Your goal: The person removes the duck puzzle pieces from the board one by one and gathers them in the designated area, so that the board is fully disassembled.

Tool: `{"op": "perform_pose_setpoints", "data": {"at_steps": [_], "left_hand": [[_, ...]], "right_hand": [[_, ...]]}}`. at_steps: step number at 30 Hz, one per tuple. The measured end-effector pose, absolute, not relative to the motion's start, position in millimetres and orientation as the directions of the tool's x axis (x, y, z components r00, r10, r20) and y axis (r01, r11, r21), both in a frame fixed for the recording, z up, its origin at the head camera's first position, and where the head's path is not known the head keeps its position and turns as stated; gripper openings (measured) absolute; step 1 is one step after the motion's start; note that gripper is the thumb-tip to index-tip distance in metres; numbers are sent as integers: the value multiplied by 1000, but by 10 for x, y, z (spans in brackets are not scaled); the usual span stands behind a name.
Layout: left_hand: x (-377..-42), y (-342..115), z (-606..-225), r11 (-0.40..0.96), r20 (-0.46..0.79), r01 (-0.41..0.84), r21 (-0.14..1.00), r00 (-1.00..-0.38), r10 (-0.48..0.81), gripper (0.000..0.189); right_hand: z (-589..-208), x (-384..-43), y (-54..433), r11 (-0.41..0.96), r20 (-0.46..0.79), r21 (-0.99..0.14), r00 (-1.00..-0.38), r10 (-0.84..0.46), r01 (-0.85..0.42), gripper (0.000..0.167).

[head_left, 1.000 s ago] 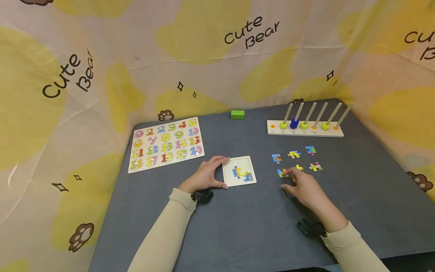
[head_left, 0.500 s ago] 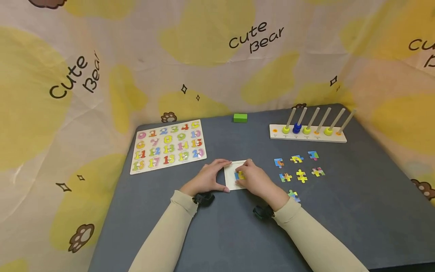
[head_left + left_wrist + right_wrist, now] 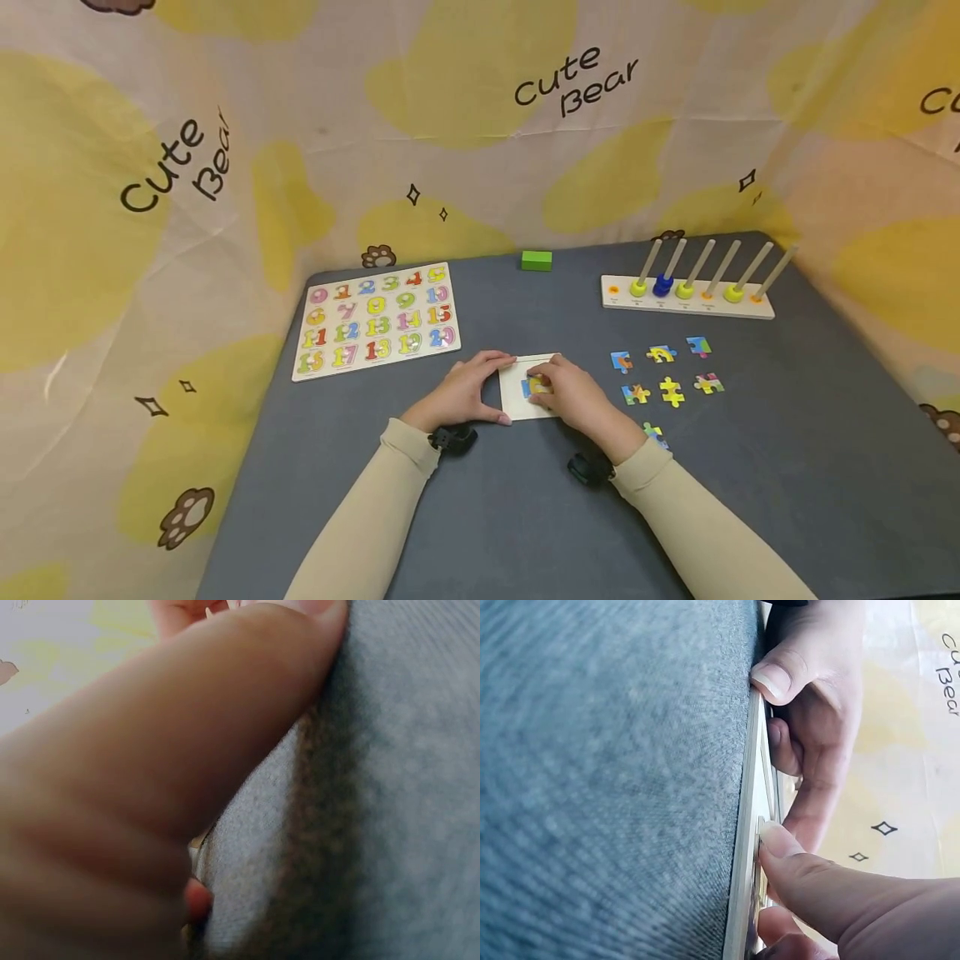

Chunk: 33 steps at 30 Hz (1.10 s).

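Note:
My left hand (image 3: 460,393) grips the left side of a small white puzzle tray (image 3: 513,402), thumb at the near corner and fingers at the far one. Over the tray is my right hand (image 3: 581,402), its thumb and fingers pinching a jigsaw piece against the pieces laid there. Blue and yellow jigsaw pieces (image 3: 534,386) show beside its fingertips; the rest are covered by the hand. The right wrist view shows the right thumb (image 3: 784,844) pressed at a piece's edge, low over the tray. In the left wrist view the left thumb (image 3: 187,712) fills much of the picture.
Several loose jigsaw pieces (image 3: 672,392) lie right of the tray, one partly behind the right wrist. A number board (image 3: 378,321) lies at the back left. A green block (image 3: 536,261) and a peg counting stand (image 3: 686,308) with rings are at the back.
My right hand has come left from the loose pieces onto the tray, then stayed there with small finger movements. My left hand has kept holding the tray's left side.

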<state>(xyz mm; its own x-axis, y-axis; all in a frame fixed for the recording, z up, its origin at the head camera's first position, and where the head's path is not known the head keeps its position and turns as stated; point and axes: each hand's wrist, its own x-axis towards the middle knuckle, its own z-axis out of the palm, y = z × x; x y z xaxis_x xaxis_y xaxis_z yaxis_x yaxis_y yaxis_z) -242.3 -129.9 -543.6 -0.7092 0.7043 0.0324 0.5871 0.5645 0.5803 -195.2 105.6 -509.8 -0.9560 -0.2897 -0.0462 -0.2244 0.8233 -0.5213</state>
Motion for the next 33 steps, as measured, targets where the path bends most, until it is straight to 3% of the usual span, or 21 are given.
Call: {"op": "perform_pose_setpoints", "data": {"at_steps": [9,14,23,28,33], "left_hand": [[-2404,-1283,-5430,559,39,598,575,-703,710,100],[-2390,-1295,-5417,552,55,604,575,-701,711,100],[-2386,-1310,-5440,559,51,592,581,-712,701,99],[-2405,-1296,-5453,560,44,587,585,-713,700,100],[-2435,-1289,-5458,579,29,585,568,-717,696,100]], "right_hand": [[-5118,-1933,1088,808,-58,-548,-953,-296,-218,47],[-5119,-1913,1067,816,-63,-535,-953,-295,-217,38],[-5096,-1885,1008,833,20,-478,-951,-307,-279,35],[-5000,-1877,1042,781,28,-570,-956,-291,-255,28],[-4785,-1869,1177,681,115,-691,-967,-228,-243,26]]}}
